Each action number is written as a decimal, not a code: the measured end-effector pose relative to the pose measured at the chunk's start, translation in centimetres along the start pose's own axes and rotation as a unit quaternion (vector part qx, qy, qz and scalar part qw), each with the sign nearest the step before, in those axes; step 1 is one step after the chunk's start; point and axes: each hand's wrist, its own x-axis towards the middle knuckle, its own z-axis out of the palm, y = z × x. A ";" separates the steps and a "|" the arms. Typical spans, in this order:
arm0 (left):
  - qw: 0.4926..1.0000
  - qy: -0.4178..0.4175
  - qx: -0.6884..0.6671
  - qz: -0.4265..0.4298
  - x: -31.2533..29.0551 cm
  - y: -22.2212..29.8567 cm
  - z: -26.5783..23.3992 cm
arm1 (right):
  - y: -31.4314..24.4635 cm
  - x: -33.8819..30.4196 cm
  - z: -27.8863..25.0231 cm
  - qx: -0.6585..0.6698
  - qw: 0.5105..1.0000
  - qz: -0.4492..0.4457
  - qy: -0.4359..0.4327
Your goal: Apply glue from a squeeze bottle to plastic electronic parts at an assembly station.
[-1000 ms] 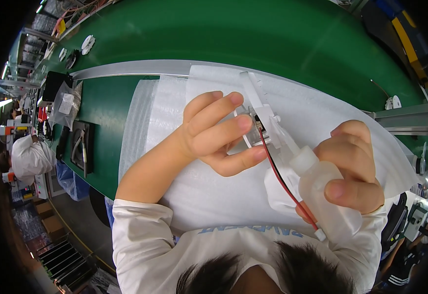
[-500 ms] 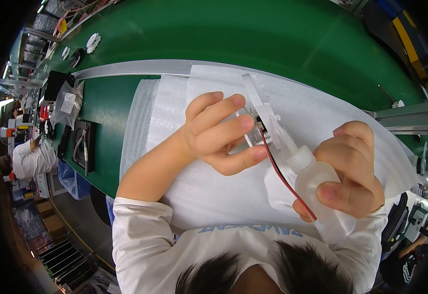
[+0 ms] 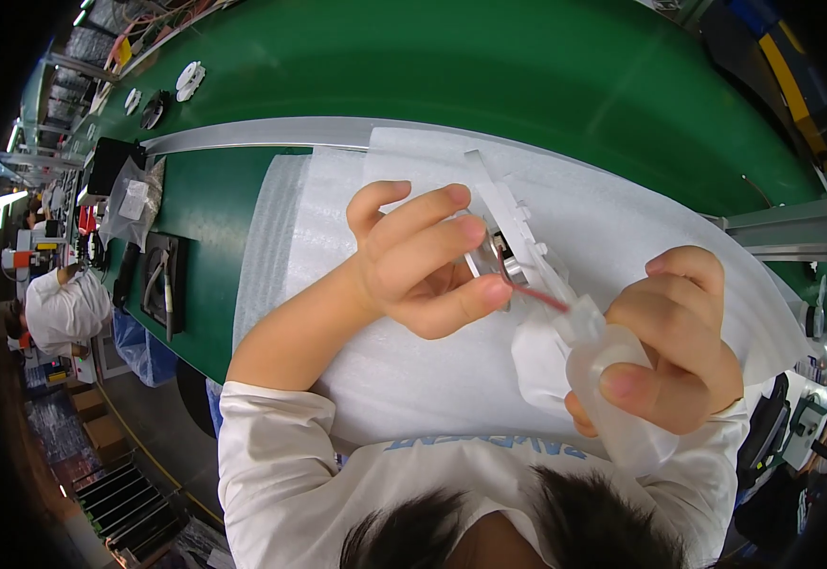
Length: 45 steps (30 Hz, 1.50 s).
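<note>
My left hand (image 3: pixel 423 256) is closed around a small silver, motor-like part (image 3: pixel 482 256) with a red wire (image 3: pixel 538 296) leading out of it. A long white plastic piece (image 3: pixel 513 223) stands tilted beside that part; the fingers partly hide where the two meet. In my right hand (image 3: pixel 674 341) is a translucent white squeeze bottle (image 3: pixel 633 427), tilted so that its cap (image 3: pixel 584 322) points up and left, next to the wire and the lower end of the white piece. The bottle's tip is too blurred to make out against the white piece.
White foam sheet (image 3: pixel 337 199) covers the bench under my hands. Beyond a metal rail (image 3: pixel 243 136) runs a green belt (image 3: pixel 451 62) carrying white round parts (image 3: pixel 189 82). A black tray with a tool (image 3: pixel 166 284) lies left. Another person in white (image 3: pixel 64 308) works further left.
The wire has swung from hanging downward to pointing right toward the bottle cap. My right hand and the bottle have shifted slightly. The round parts on the belt have moved slightly right.
</note>
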 end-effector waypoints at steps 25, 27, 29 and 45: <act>0.978 -0.069 -0.046 -0.189 1.2 0.2 -0.7 | -0.1 -0.9 0.1 -0.040 0.999 -0.036 0.008; 0.977 -0.052 -0.043 -0.202 1.5 0.5 -0.3 | -0.2 -0.9 -0.2 -0.032 0.998 -0.048 -0.003; 0.975 -0.038 -0.033 -0.216 1.7 0.8 -0.6 | -0.1 -1.0 -0.1 -0.017 0.999 -0.049 -0.001; 0.911 -0.069 -0.145 -0.379 1.5 1.3 -1.1 | -0.1 -0.9 0.2 -0.026 0.999 -0.033 0.011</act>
